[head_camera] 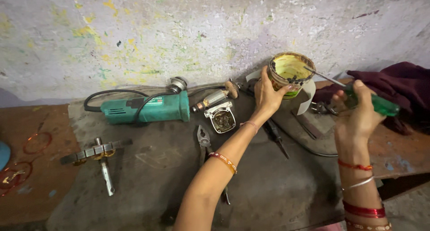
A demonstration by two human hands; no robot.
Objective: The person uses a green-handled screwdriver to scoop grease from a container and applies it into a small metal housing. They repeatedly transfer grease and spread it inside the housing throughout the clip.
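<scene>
A: Where is the tin (291, 74), and how is it gripped?

B: It is held up against the wall at about one o'clock in the view, clasped from the side by the left hand (268, 94). Yellow-green grease is seen smeared inside it.

A: And the right hand (356, 117)?

B: It is closed around the green handle of a screwdriver (354, 91), whose tip is dipped into the tin's mouth.

A: So which step is judged to be in hand?

B: Grease is being scooped out on the tip. Next, a steady lift would be called for, the tin kept tilted so that nothing is dropped.

A: What is laid around?

B: At seven o'clock of the tin, an armature (215, 98) and gear housing (222, 119); at nine o'clock, a green grinder (145, 109). Pliers (204, 139) are laid below these, a puller (102, 157) far left, dark cloth (394, 85) at three o'clock.
</scene>
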